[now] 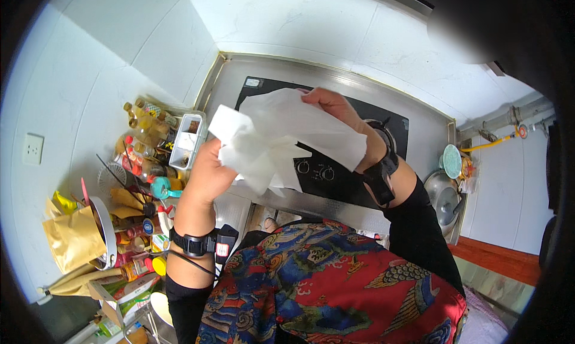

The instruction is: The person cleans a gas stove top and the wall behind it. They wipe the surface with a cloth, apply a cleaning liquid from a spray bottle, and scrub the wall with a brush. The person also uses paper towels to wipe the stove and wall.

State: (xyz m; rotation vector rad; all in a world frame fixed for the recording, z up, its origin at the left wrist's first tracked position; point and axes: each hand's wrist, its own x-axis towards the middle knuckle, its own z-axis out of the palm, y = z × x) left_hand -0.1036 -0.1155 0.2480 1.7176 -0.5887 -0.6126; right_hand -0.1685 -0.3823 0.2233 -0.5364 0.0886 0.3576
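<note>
Thin white sheets [287,124], which look like paper towel, hang creased and overlapping between my two hands. My left hand [210,169] grips a bunched part of them, and a folded end sticks up above its fingers. At the far upper edge, my right hand [330,103] pinches the spread-out sheet with thumb and fingers. Below the sheets lies a black glass gas cooktop [348,189]. Its control knobs [328,173] face me; the sheets and my right arm hide much of its surface, and a burner [384,130] shows partly behind that arm.
Several sauce and oil bottles [150,128] crowd the counter at left, beside a clear-lidded seasoning box [186,139]. Nearer stands a round white container [105,231] with a brown paper bag [72,238]. At right are a metal lid [442,198], a green bowl [452,161] and a yellow gas hose [489,144].
</note>
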